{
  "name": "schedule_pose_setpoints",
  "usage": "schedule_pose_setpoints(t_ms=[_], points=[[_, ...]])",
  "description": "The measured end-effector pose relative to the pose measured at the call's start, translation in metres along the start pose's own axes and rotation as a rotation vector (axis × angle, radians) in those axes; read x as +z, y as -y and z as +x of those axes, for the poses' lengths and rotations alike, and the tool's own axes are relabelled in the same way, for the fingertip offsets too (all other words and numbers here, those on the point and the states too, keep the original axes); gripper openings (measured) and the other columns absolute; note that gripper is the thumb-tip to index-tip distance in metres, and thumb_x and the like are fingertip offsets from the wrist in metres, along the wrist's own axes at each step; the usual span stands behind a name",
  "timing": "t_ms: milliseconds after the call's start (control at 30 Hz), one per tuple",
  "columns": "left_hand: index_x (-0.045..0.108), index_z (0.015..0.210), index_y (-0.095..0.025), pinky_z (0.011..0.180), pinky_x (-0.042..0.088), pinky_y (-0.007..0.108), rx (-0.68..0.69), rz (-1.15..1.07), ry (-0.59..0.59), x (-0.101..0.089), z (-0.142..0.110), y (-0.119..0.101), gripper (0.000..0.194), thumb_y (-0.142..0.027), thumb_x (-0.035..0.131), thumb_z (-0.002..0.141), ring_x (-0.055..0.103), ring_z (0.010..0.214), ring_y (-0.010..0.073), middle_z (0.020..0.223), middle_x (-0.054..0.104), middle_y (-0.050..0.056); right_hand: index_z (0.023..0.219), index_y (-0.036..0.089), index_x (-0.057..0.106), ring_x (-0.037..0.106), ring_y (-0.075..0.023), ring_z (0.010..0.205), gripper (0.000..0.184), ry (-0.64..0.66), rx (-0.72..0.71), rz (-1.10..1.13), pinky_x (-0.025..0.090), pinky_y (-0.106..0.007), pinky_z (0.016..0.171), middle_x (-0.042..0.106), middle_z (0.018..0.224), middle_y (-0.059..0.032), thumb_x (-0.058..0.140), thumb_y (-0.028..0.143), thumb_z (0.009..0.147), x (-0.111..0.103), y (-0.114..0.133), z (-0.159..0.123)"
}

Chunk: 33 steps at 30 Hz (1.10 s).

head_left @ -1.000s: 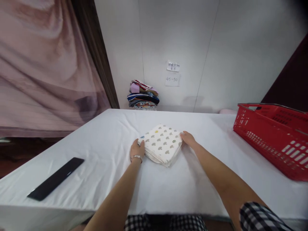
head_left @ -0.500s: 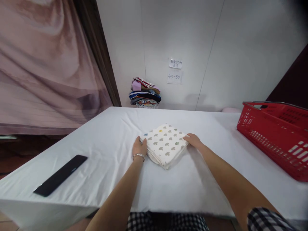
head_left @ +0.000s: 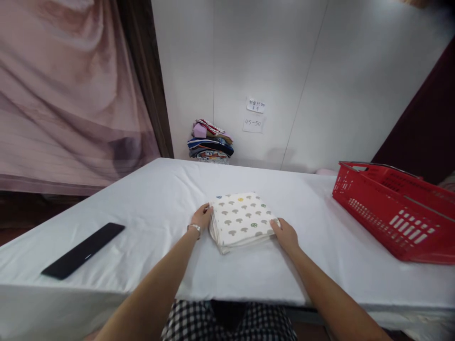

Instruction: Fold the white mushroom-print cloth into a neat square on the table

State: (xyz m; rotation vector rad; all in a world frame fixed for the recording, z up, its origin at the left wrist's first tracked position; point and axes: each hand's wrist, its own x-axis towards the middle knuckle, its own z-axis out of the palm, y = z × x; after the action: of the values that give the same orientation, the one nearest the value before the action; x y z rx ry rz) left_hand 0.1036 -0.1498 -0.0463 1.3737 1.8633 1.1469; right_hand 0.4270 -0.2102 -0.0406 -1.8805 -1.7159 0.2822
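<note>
A folded white cloth [head_left: 245,215] printed with grey mushrooms and a few coloured ones lies on the white-covered table [head_left: 159,199] in front of me. At its left edge is my left hand [head_left: 202,216], closed on the side of the fold, with a bracelet on the wrist. My right hand [head_left: 286,234] pinches the near right corner, thumb on top and fingers underneath. The cloth's layers show along its near and left edges.
To the right stands a red plastic basket [head_left: 394,213] with slotted walls. A flat black object [head_left: 83,251] lies on the left of the table. Beyond the far edge rises a stack of folded fabrics [head_left: 210,144], near paper notes [head_left: 253,124] on the wall.
The folded cloth has turned on the table, its near corner swinging left. My right hand has come nearer with its corner; the left stays at the left side. The camera view has shifted slightly.
</note>
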Motion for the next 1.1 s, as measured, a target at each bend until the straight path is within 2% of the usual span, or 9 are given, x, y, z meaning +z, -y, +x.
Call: schedule_pose_setpoints(t_ms=[67, 167, 267, 433, 533, 667, 833, 1100], points=[[0.063, 0.101, -0.020, 0.093, 0.042, 0.031, 0.002, -0.053, 0.016, -0.008, -0.003, 0.001, 0.030, -0.035, 0.049, 0.080, 0.059, 0.101, 0.0188, 0.106, 0.066, 0.004, 0.079, 0.022, 0.057, 0.051, -0.0157, 0.064, 0.043, -0.002, 0.007, -0.024, 0.033, -0.025, 0.058, 0.058, 0.068, 0.0004, 0.030, 0.055, 0.084, 0.001, 0.000, 0.001], [0.064, 0.097, -0.020, 0.092, 0.043, 0.032, -0.019, -0.161, 0.022, -0.015, -0.019, 0.003, 0.030, -0.038, 0.047, 0.080, 0.061, 0.095, 0.0183, 0.104, 0.066, 0.003, 0.085, 0.022, 0.058, 0.053, -0.0168, 0.068, 0.046, 0.013, 0.029, -0.037, 0.035, -0.025, 0.060, 0.060, 0.073, -0.0008, 0.029, 0.058, 0.083, 0.002, -0.004, 0.003], [0.065, 0.095, -0.019, 0.090, 0.044, 0.033, -0.006, -0.233, 0.012, -0.014, -0.042, 0.005, 0.032, -0.042, 0.048, 0.078, 0.062, 0.092, 0.0182, 0.101, 0.068, 0.003, 0.093, 0.023, 0.058, 0.055, -0.0180, 0.075, 0.048, 0.033, 0.032, -0.023, 0.037, -0.026, 0.064, 0.062, 0.082, -0.0019, 0.029, 0.059, 0.082, 0.003, -0.009, 0.004], [0.065, 0.095, -0.020, 0.092, 0.043, 0.032, 0.032, -0.192, -0.008, -0.006, -0.071, 0.006, 0.031, -0.041, 0.050, 0.078, 0.058, 0.099, 0.0181, 0.101, 0.067, 0.003, 0.101, 0.024, 0.058, 0.057, -0.0196, 0.081, 0.049, 0.057, 0.051, -0.041, 0.038, -0.026, 0.067, 0.064, 0.090, -0.0030, 0.029, 0.059, 0.082, 0.003, -0.011, 0.006], [0.065, 0.089, -0.020, 0.085, 0.046, 0.031, 0.121, -0.139, -0.012, -0.003, -0.082, 0.004, 0.029, -0.043, 0.051, 0.077, 0.058, 0.095, 0.0174, 0.099, 0.064, 0.003, 0.102, 0.024, 0.059, 0.057, -0.0197, 0.081, 0.049, 0.068, 0.064, -0.035, 0.038, -0.026, 0.067, 0.064, 0.090, -0.0031, 0.030, 0.059, 0.082, 0.002, -0.010, 0.006], [0.062, 0.087, -0.020, 0.073, 0.049, 0.029, 0.318, 0.010, -0.010, -0.002, -0.098, -0.002, 0.030, -0.046, 0.055, 0.075, 0.056, 0.084, 0.0158, 0.095, 0.059, 0.004, 0.101, 0.024, 0.059, 0.056, -0.0193, 0.080, 0.048, 0.081, 0.081, -0.021, 0.038, -0.027, 0.067, 0.064, 0.088, -0.0028, 0.032, 0.058, 0.082, 0.000, -0.009, 0.006], [0.059, 0.097, -0.020, 0.084, 0.046, 0.035, 0.597, 0.233, 0.034, -0.001, -0.110, -0.006, 0.038, -0.047, 0.064, 0.070, 0.053, 0.095, 0.0198, 0.098, 0.057, 0.006, 0.102, 0.024, 0.059, 0.056, -0.0190, 0.078, 0.049, 0.076, 0.077, -0.014, 0.038, -0.027, 0.068, 0.063, 0.086, -0.0025, 0.031, 0.059, 0.082, -0.001, -0.008, 0.005], [0.059, 0.104, -0.023, 0.088, 0.044, 0.037, 0.693, 0.362, 0.133, -0.005, -0.114, -0.008, 0.038, -0.042, 0.063, 0.071, 0.050, 0.102, 0.0212, 0.109, 0.054, 0.006, 0.105, 0.023, 0.059, 0.056, -0.0195, 0.081, 0.051, 0.076, 0.076, -0.008, 0.038, -0.027, 0.069, 0.063, 0.089, -0.0035, 0.031, 0.059, 0.082, -0.002, -0.008, 0.004]])
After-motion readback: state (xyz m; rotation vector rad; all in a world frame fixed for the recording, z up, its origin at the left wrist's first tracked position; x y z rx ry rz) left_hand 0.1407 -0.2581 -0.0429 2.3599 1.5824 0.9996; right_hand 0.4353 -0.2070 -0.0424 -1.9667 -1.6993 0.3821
